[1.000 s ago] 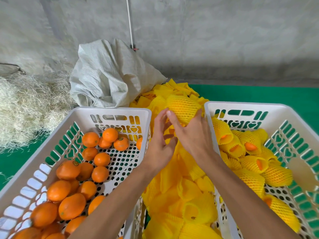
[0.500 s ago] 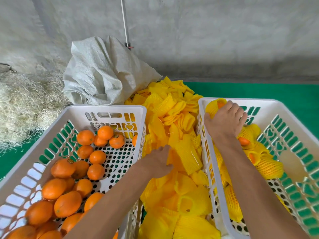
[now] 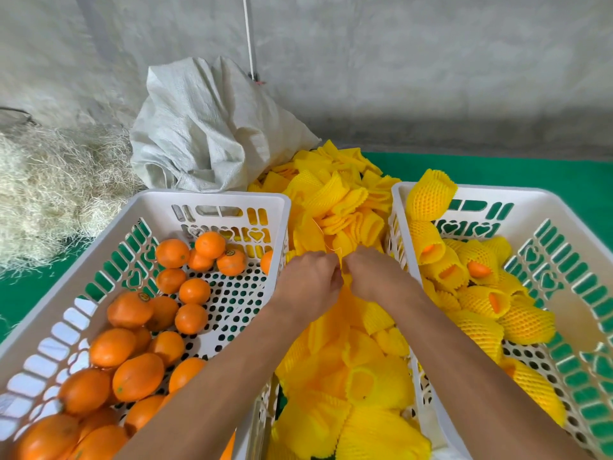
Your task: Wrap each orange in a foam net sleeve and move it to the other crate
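Note:
Between two white crates lies a pile of yellow foam net sleeves (image 3: 341,207). My left hand (image 3: 306,285) and my right hand (image 3: 378,278) meet knuckle to knuckle over the middle of this pile, fingers curled down and pinching a foam sleeve (image 3: 345,293) between them; the fingertips are hidden. The left crate (image 3: 212,199) holds several bare oranges (image 3: 137,376). The right crate (image 3: 530,200) holds several wrapped oranges (image 3: 527,322), and one wrapped orange (image 3: 428,197) sits high at its far left corner.
A crumpled white woven sack (image 3: 205,127) lies behind the left crate. Pale straw-like fibre (image 3: 49,180) is heaped at the far left. Green matting (image 3: 530,171) covers the surface, with a grey concrete wall and a thin white pole (image 3: 248,38) behind.
My right hand has left the wrapped orange in the right crate and come back to the sleeve pile. My left hand has moved slightly forward to meet it.

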